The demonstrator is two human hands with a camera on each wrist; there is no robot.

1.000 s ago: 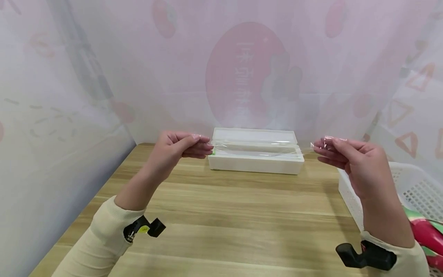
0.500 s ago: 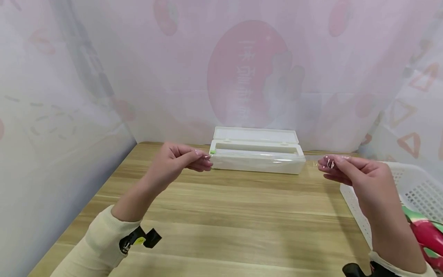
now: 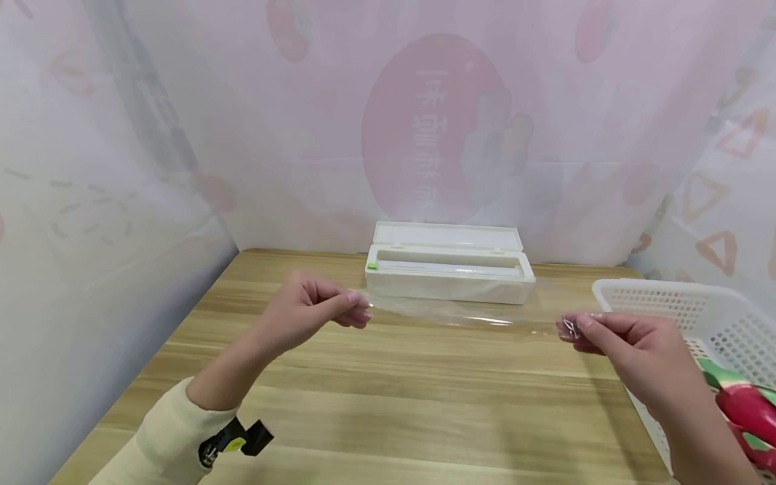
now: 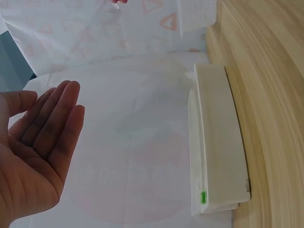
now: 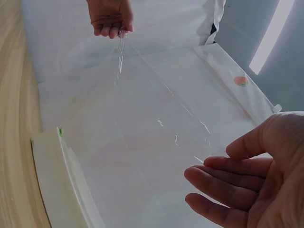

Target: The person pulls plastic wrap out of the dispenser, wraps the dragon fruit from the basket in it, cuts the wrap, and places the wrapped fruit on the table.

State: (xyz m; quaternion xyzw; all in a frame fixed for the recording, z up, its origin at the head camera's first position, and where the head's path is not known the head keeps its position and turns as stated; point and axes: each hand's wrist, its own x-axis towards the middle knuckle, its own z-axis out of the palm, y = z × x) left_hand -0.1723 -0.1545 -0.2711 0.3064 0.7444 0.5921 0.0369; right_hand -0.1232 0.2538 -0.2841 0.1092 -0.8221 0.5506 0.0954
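A sheet of clear cling film (image 3: 479, 316) stretches between my two hands, in front of a white cling film dispenser (image 3: 448, 288). My left hand (image 3: 318, 304) pinches the film's left end between thumb and fingers. At the other end, thumb against fingers, my right hand (image 3: 633, 347) grips it too. The right wrist view shows the film (image 5: 166, 95) spanning from hand to hand, with creases and shine. The dispenser's lid (image 3: 448, 236) stands raised at the back, and a green tab (image 3: 372, 265) marks its left corner. Whether the film still joins the roll I cannot tell.
On the right stands a white perforated basket (image 3: 667, 288), with red and green dragon fruit (image 3: 748, 407) in it, partly behind my right forearm. A printed cloth (image 3: 291, 168) closes off the back and sides of the wooden table (image 3: 364, 417).
Both hands have come down and toward me, drawing the film from over the dispenser to in front of it. The dispenser and its raised lid stay in place.
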